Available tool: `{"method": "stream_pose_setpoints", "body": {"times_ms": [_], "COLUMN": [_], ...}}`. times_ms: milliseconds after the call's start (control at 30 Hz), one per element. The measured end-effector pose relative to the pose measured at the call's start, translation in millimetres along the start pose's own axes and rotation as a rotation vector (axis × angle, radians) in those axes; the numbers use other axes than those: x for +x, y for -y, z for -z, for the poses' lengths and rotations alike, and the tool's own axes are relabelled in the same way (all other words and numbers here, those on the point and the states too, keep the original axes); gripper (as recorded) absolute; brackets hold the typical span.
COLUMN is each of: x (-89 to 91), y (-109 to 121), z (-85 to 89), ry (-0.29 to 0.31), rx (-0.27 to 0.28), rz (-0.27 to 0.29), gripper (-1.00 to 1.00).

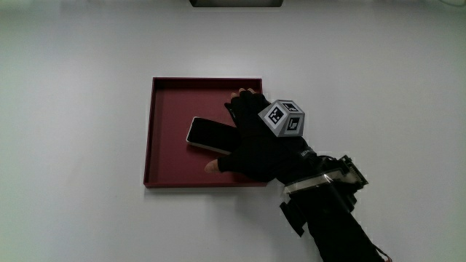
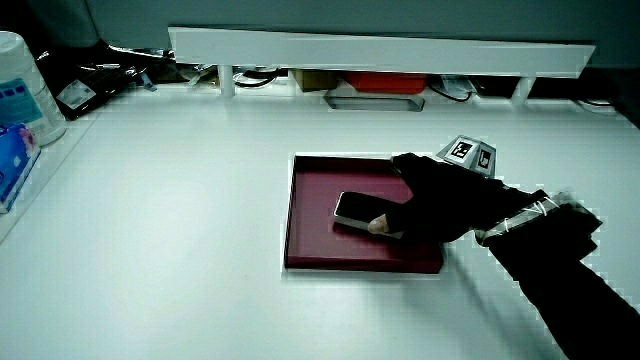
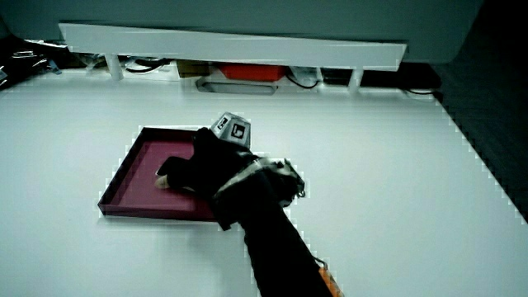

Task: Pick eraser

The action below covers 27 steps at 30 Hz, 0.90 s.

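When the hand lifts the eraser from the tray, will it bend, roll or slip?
The eraser looks like a flat block with rounded corners, so it probably stays stiff and will not roll. It lies flat in the tray, so the fingers likely need its edges. It seems light.

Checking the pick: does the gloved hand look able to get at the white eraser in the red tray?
Probably yes: the hand already rests on the white rectangular eraser in the shallow dark red tray; nothing blocks it.

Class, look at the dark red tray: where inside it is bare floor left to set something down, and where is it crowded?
Inside the tray, bare floor runs between the eraser and the walls farthest from the hand. It is crowded where the hand lies over the eraser's end. The white table around the tray is bare in the main view.
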Motion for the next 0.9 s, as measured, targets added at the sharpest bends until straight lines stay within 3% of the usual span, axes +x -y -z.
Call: {"method": "stream_pose_setpoints", "body": {"times_ms": [300,567,833,900], "x": [8.9,14.2,15.2,14.7], "y": [-23,-30,-29,-28], "z": [25.1,32.3,34.6,35.6], "ry": [0.001,0.004,0.007,0.014], "rx": [-0.012,-0.022,0.034,0.072], "rz": [0.037,0.052,0.051,0.048], "gripper": [0.0,0.0,0.16,0.22]}}
